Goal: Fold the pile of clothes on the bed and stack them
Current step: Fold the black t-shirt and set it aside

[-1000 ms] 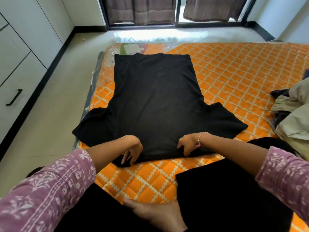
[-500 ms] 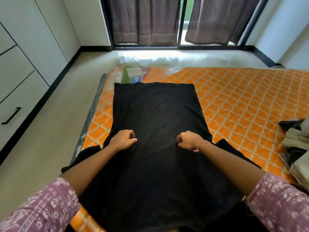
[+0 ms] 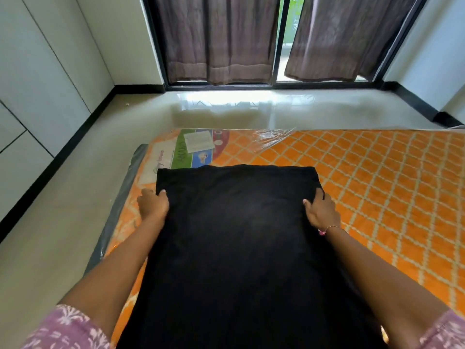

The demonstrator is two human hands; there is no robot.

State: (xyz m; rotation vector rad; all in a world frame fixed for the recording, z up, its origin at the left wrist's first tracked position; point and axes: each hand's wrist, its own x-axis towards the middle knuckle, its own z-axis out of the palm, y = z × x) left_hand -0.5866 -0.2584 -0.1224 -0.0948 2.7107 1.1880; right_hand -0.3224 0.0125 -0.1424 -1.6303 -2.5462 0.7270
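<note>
Two hands on one garment here, only the head view to go by. The black shirt point(image 3: 236, 243) lies spread on the orange quilted mattress point(image 3: 382, 187), its long axis running straight away from the person toward the window, far edge squared off just short of the mattress end. Left hand point(image 3: 153, 205) grips the left side of the cloth near the far corner, thumb on top; right hand point(image 3: 322, 212) does the same on the right side, fingers curled around the edge. Both hands sit about level with each other, so neither is nearer, and the shirt is right between the arms. My guess is the next move hinges on that symmetry: both edges have to travel together along that long axis or the fold goes crooked. Labels: there's a colourful sticker point(image 3: 198, 152) under the plastic wrap at the mattress's far-left corner, plus a white paper slip point(image 3: 199, 144) on it, but the print is too small and blurred to read.
</note>
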